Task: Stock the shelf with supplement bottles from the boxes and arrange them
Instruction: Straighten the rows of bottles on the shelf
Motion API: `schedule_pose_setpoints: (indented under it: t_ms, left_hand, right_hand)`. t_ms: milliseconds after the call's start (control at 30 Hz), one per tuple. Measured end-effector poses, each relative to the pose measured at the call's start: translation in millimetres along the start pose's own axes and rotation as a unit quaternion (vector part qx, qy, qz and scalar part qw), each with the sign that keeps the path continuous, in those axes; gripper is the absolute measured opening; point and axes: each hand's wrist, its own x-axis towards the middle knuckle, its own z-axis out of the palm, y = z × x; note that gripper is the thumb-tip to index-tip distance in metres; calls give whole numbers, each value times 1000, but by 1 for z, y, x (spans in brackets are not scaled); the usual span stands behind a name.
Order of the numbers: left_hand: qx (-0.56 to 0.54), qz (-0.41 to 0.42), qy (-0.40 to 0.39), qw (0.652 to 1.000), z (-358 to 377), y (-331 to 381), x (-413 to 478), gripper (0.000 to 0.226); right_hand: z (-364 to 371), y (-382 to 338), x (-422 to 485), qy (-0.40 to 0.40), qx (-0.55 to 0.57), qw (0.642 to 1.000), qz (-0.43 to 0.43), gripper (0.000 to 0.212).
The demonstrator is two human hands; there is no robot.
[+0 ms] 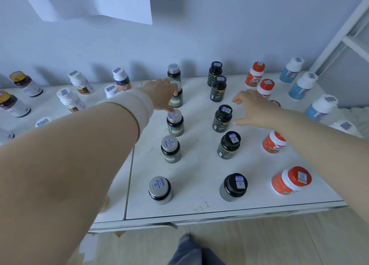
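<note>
White paper sheet [95, 1] on grey wall [229, 29], wooden floor [279, 242]

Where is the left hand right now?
Head view, left of centre: the left hand grips the silver-capped bottle, second from the back in its column.

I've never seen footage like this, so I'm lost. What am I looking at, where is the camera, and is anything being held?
No machine here: a person works with two bare hands. The one picture comes from a camera worn on their head, looking down along both arms. Below is a white shelf with rows of silver-capped bottles, black-capped bottles, orange bottles, blue bottles and white bottles. The left hand grips the top of one silver-capped bottle near the wall. The right hand is spread open over the shelf, holding nothing.
</note>
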Motion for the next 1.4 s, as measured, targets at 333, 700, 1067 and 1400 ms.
schedule_pose_setpoints:
  t_ms: [333, 700, 1067, 1400]
  left_hand:
    - [-204, 35, -34, 978, 41, -10, -7, 57]
    - [-414, 46, 3, 909, 88, -21, 1, 49]
    - [-430, 30, 16, 902, 90, -40, 2, 48]
    - [-423, 32, 15, 905, 91, -41, -2, 44]
  right_hand:
    - [60, -69, -2, -60, 94, 991, -75, 72]
    - [146, -119, -5, 44, 316, 948, 8, 52]
    - [149, -114, 2, 22, 413, 910, 33, 58]
    - [152, -113, 1, 4, 431, 902, 8, 61]
